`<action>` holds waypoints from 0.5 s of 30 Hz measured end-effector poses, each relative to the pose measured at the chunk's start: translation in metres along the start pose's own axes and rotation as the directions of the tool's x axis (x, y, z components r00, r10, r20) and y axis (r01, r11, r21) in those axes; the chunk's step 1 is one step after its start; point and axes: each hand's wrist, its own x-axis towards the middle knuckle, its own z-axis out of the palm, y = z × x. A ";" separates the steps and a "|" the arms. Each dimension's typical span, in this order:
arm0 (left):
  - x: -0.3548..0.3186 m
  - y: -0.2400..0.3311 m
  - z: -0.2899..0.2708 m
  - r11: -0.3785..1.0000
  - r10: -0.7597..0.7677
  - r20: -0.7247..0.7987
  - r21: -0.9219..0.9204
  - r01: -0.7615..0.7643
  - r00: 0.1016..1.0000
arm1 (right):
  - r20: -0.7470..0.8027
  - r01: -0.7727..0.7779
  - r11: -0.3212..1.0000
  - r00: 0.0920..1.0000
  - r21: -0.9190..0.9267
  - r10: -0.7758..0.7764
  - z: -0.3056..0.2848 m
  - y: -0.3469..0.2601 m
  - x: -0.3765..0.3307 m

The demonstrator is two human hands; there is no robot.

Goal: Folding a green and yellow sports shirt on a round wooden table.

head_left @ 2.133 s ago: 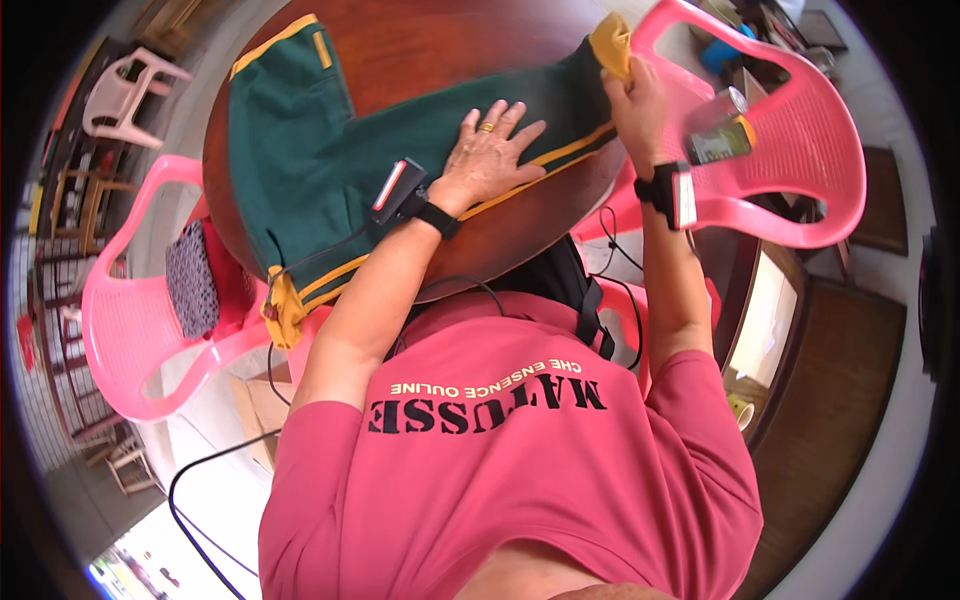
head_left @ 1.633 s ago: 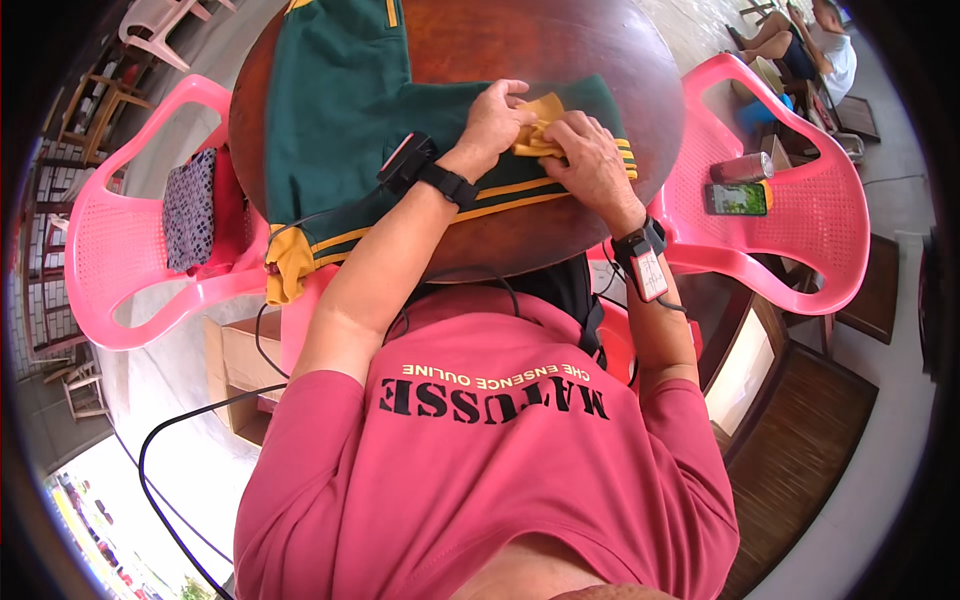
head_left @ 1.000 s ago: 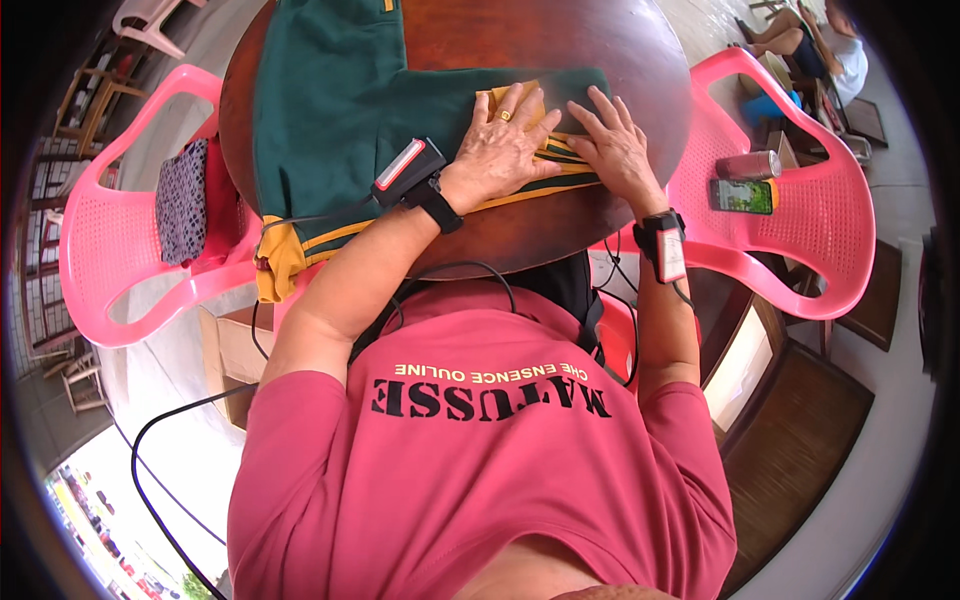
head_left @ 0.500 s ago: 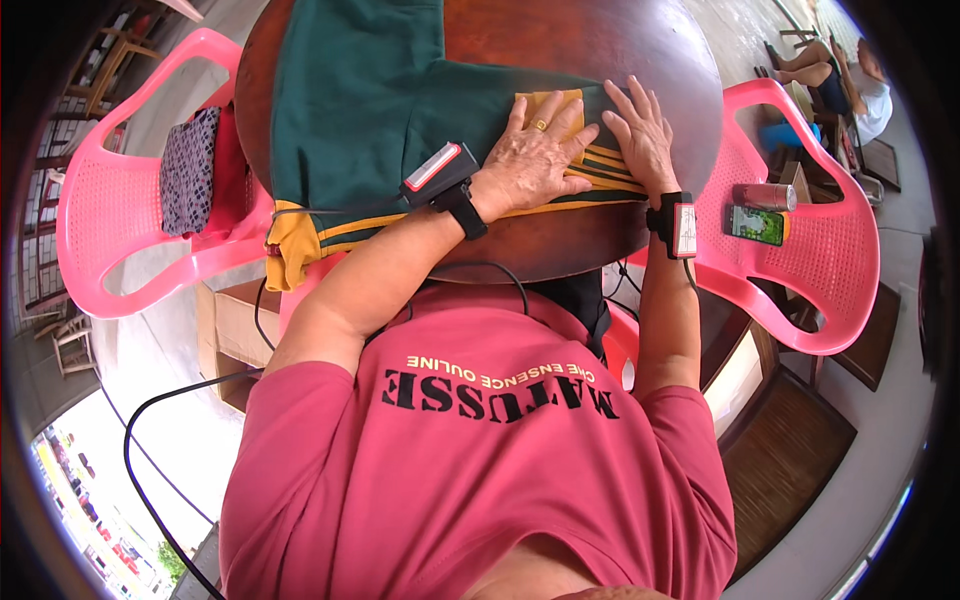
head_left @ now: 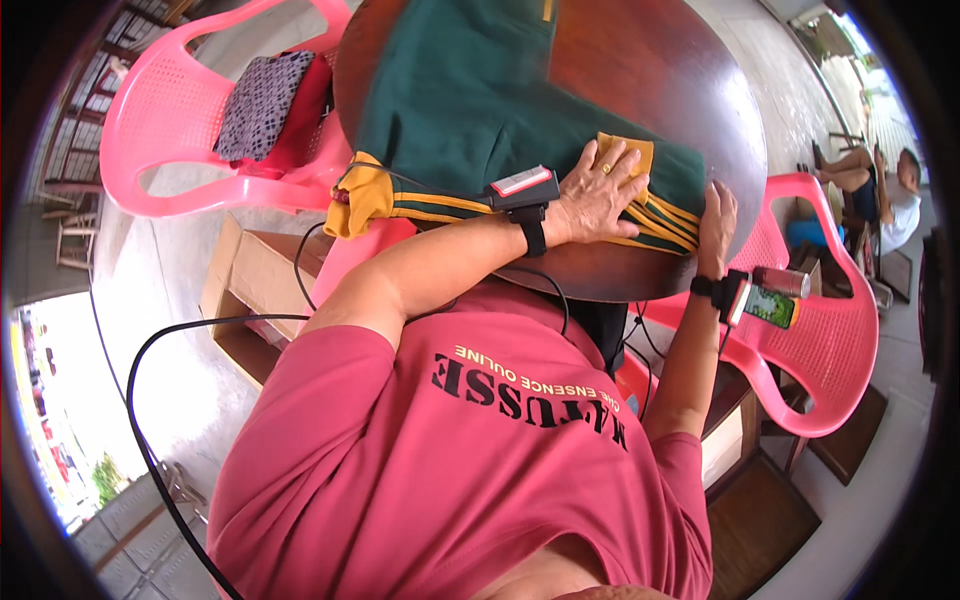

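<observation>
A green cloth [head_left: 470,110] with yellow stripes lies spread on the round brown desk [head_left: 660,80]. The left hand [head_left: 597,195] lies flat on top of the cloth, near the desk's close edge. Its fingers [head_left: 625,165] are spread wide open and press on a yellow part of the cloth; they grip nothing. The right hand [head_left: 717,218] rests at the cloth's end, right by the desk's edge. Its fingers are mostly straight and touch the cloth, holding nothing. A pink chair [head_left: 165,120] stands to the left of the desk with a dotted cloth [head_left: 262,100] on its seat. Another pink chair [head_left: 835,330] stands to the right of the desk.
</observation>
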 end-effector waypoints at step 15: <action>0.021 0.003 0.014 0.997 -0.053 0.175 -0.052 0.063 0.983 | 0.274 -0.329 0.890 0.930 0.317 0.246 -0.016 -0.002 -0.009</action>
